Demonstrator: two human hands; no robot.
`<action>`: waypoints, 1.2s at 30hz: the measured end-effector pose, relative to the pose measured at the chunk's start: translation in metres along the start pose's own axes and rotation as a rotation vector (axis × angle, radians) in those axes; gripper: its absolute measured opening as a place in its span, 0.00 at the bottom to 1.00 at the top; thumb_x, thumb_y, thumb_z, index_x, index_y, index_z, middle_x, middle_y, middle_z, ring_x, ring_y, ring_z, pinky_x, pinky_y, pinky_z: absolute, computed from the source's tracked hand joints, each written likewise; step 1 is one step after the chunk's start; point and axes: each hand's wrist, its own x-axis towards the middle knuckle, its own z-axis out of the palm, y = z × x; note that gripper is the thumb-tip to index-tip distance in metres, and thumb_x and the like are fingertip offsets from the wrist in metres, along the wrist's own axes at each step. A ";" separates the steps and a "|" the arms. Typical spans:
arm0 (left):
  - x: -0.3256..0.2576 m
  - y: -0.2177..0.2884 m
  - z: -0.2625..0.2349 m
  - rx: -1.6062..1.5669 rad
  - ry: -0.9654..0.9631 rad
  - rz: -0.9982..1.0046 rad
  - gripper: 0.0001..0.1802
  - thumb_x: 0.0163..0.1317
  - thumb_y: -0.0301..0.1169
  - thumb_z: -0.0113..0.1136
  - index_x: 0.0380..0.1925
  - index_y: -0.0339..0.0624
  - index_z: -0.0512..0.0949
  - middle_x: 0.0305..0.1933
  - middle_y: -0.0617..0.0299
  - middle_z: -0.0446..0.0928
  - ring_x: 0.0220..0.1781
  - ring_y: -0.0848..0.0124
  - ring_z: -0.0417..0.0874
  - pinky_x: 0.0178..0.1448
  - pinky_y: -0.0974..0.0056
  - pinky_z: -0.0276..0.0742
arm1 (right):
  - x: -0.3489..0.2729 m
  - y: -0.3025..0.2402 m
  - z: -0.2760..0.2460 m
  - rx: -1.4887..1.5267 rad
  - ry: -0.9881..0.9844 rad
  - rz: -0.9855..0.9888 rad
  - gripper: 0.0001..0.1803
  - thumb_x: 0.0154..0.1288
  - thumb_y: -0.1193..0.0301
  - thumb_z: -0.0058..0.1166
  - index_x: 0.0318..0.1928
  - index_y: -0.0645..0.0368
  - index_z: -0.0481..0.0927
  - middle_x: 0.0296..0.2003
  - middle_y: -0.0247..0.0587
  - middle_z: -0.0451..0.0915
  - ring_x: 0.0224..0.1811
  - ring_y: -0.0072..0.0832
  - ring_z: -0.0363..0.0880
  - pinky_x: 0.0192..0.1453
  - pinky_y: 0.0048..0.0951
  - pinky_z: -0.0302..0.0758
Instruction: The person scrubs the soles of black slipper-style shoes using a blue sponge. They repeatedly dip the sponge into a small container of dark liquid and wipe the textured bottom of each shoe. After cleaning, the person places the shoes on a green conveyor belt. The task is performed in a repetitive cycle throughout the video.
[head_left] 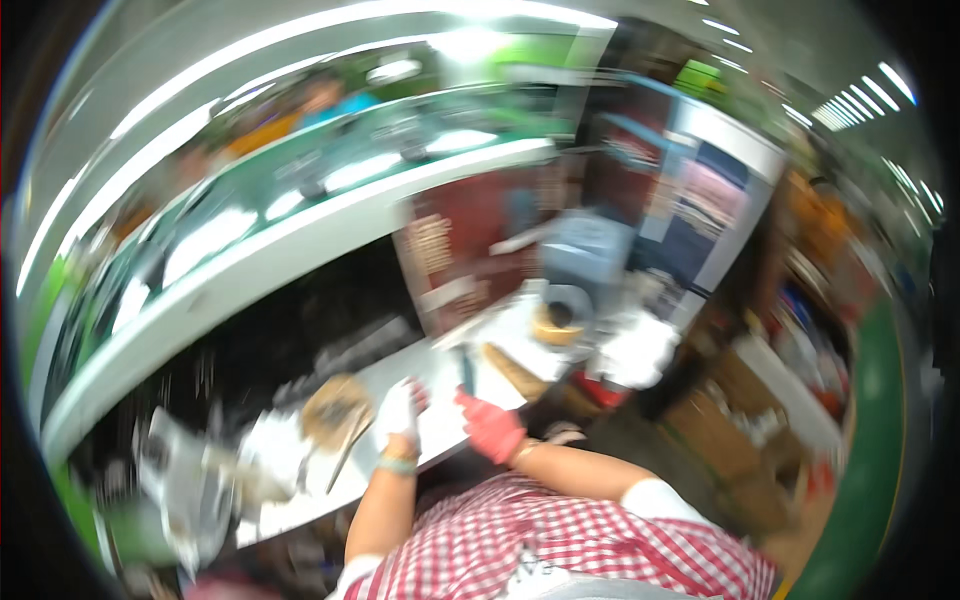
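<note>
My left hand (402,410), in a white glove with pinkish fingertips, hovers over the near edge of a white worktop (400,365). Its fingers are smeared, so I cannot tell whether they hold anything. Just to the right, my right hand (492,425) wears a pink-red glove, its fingers bunched and pointing left. A slim dark green object (466,370) stands at those fingertips; blur hides its kind and whether it is gripped. Left of my left hand lies a round tan-brown item (337,410) with a thin stick-like piece (347,450) beside it.
A clear plastic bag (185,480) lies at the worktop's left end. To the right are a yellowish tape roll (558,322), a blue-grey bin (585,250) and white crumpled material (635,348). A white-edged conveyor (200,300) runs behind. Cardboard boxes (715,435) stand on the right.
</note>
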 end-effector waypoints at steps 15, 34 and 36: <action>-0.008 -0.007 0.019 0.013 -0.043 -0.049 0.18 0.67 0.37 0.42 0.51 0.39 0.70 0.38 0.59 0.74 0.36 0.71 0.76 0.37 0.69 0.75 | 0.030 0.049 0.087 0.476 0.113 -0.095 0.19 0.63 0.81 0.37 0.54 0.67 0.70 0.55 0.54 0.71 0.53 0.37 0.74 0.59 0.32 0.69; -0.012 -0.001 0.018 0.068 -0.135 -0.075 0.20 0.68 0.37 0.41 0.56 0.39 0.68 0.44 0.57 0.74 0.41 0.71 0.76 0.42 0.70 0.75 | 0.040 0.014 0.069 0.527 0.147 -0.115 0.23 0.52 0.83 0.31 0.49 0.69 0.72 0.39 0.52 0.80 0.48 0.41 0.78 0.66 0.37 0.62; -0.012 0.001 0.019 0.065 -0.102 -0.096 0.20 0.68 0.36 0.41 0.56 0.39 0.68 0.43 0.57 0.74 0.40 0.71 0.76 0.42 0.70 0.75 | 0.039 0.022 0.072 0.465 0.124 -0.099 0.22 0.53 0.82 0.33 0.49 0.68 0.72 0.39 0.52 0.80 0.46 0.42 0.78 0.60 0.37 0.68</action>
